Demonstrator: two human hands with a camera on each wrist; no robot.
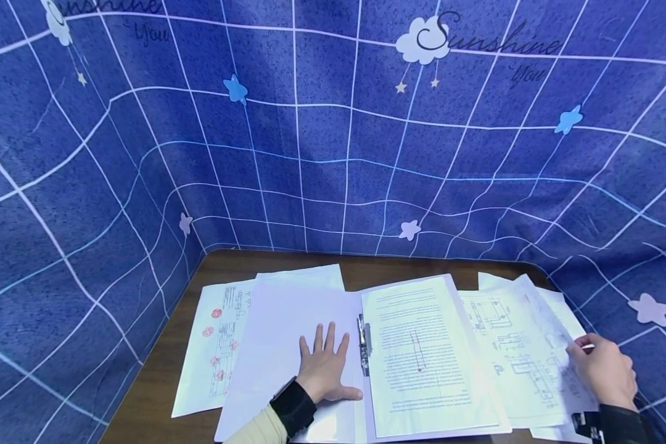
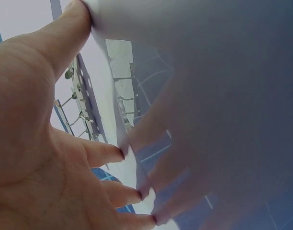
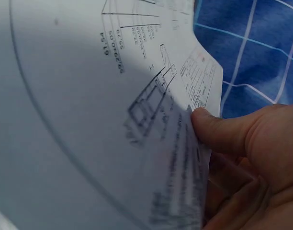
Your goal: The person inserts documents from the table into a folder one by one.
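A white ring binder point(image 1: 277, 345) lies opened flat on the table, its metal clip mechanism point(image 1: 364, 345) running along the fold. My left hand point(image 1: 326, 370) rests on the binder's left cover with fingers spread and straight. In the left wrist view the fingertips touch a glossy cover point(image 2: 232, 96) that mirrors them. On the binder's right side lies a printed sheet point(image 1: 411, 394) with a red mark. To the right of it, my right hand point(image 1: 607, 373) pinches the edge of a sheet with technical drawings point(image 1: 533, 333). Thumb and sheet edge also show in the right wrist view.
Papers with red stamps point(image 1: 200, 364) stick out from under the binder at the left. More white sheets point(image 1: 555, 296) lie beneath the drawings at the right. A blue gridded curtain point(image 1: 322, 135) surrounds the brown table point(image 1: 411, 262) at the back and sides.
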